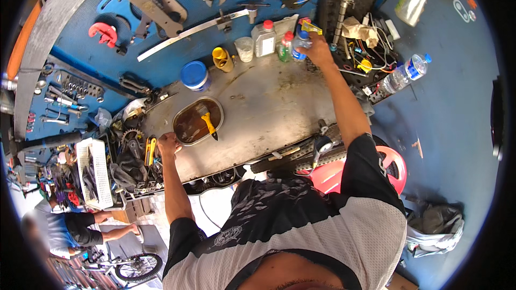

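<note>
At the back of the metal workbench (pixel 258 107), my right hand (pixel 318 51) is closed round a small bottle (pixel 300 48) with a blue cap and blue label. A green bottle (pixel 285 47) with a red cap stands just left of it. My left hand (pixel 168 144) rests with curled fingers at the near-left rim of an oval metal tray (pixel 219 108); whether it grips the rim is hidden. Dark brown liquid lies in the tray, and a yellow-handled brush (pixel 208 123) leans in it, its handle over the near-right rim.
Along the back stand a blue-lidded tub (pixel 195 75), a yellow container (pixel 222 59), a clear cup (pixel 244 49) and a red-capped grey bottle (pixel 264 40). A clear water bottle (pixel 406 74) lies at right. Tools hang above. A person (pixel 75 225) stands at lower left.
</note>
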A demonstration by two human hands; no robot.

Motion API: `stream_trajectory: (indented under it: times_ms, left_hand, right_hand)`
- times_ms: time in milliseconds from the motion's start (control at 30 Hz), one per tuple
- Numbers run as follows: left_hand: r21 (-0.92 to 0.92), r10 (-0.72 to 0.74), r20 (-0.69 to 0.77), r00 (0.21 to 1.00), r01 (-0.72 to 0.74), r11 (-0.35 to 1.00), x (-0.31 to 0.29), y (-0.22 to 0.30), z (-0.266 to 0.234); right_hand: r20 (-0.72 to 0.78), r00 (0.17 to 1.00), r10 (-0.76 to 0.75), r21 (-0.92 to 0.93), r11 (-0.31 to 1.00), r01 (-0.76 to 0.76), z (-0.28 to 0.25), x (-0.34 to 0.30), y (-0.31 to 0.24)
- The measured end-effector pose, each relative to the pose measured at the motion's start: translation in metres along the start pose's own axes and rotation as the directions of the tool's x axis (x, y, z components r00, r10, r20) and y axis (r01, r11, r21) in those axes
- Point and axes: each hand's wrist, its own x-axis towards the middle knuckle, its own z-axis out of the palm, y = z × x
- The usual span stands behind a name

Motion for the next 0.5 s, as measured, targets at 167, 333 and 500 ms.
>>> stream_trajectory:
  times_ms: [167,333,500]
  left_hand:
    - [0.136,0.098,-0.07,0.993,-0.088,0.987,0.011,-0.002,-0.01]
    - [0.113,0.13,-0.108,0.986,-0.118,0.987,0.033,-0.001,-0.022]
    - [0.507,0.349,0.043,0.936,-0.321,0.8,0.084,-0.004,-0.049]
  right_hand:
    - [0.005,1.0,0.006,-0.015,1.0,-0.006,-0.027,-0.023,0.018]
    - [-0.046,0.995,0.089,-0.019,0.996,-0.09,-0.074,-0.076,0.053]
    - [-0.063,0.991,0.116,-0.261,0.957,-0.129,-0.099,-0.129,0.082]
